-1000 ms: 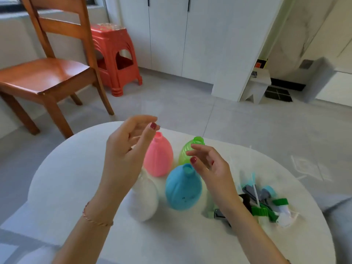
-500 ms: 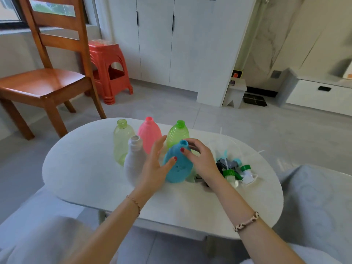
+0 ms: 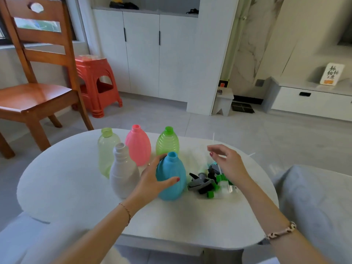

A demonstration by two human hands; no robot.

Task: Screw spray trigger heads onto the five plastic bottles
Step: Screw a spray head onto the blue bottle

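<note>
A white oval table (image 3: 57, 180) is filling the lower middle of the view, with a wooden chair (image 3: 32, 96) standing on the floor beyond its left end and a red plastic stool (image 3: 95, 80) sitting behind that chair. Five uncapped bottles are standing upright in a cluster on the table's centre. The white bottle (image 3: 123, 174) is standing nearest on the left, with the pale green bottle (image 3: 106, 147) just behind it. The pink bottle (image 3: 138, 147) and the bright green bottle (image 3: 167, 141) are standing in the back row. The blue bottle (image 3: 171, 178) is standing in front, between the white bottle and the pile of spray trigger heads (image 3: 209, 181), which is lying jumbled on the table just to the right of it, grey, black, green and clear parts mixed together with thin dip tubes sticking out.

The left hand (image 3: 152, 180) is wrapping around the blue bottle's body, thumb lying across the front and fingers curling behind its shoulder, so it is gripping the bottle. The right hand (image 3: 226, 164) is hovering above the trigger heads, fingers loosely spread and relaxed; a thin white tube is showing beside its fingertips, but whether they are pinching it cannot be told.
</note>
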